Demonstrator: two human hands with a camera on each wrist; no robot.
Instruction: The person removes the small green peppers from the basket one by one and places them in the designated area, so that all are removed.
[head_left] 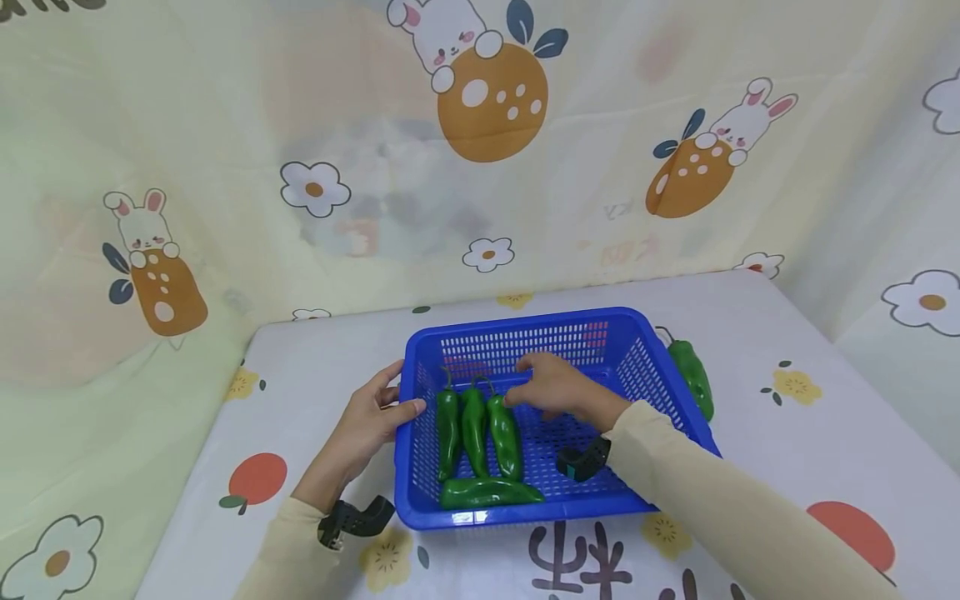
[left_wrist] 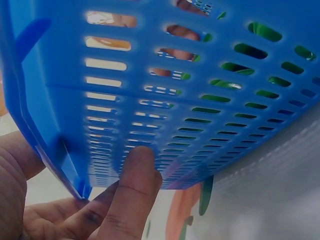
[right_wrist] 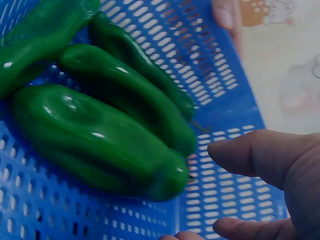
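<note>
A blue plastic basket [head_left: 551, 507] with slotted walls stands on the table. My left hand [head_left: 367, 423] grips its left rim, thumb over the edge; in the left wrist view, fingers [left_wrist: 132, 187] press against the outer wall. Three green peppers [head_left: 475, 429] lie side by side inside, stems to the back, and another green pepper [head_left: 491, 492] lies crosswise along the front wall. My right hand [head_left: 558, 387] is inside the basket by the stem end of the rightmost of the three. In the right wrist view its thumb [right_wrist: 235, 152] and fingers are apart, holding nothing.
One more green pepper [head_left: 692, 377] lies on the table just outside the basket's right wall. A patterned cloth [head_left: 300, 400] covers the table, and a printed curtain [head_left: 585, 225] hangs behind it.
</note>
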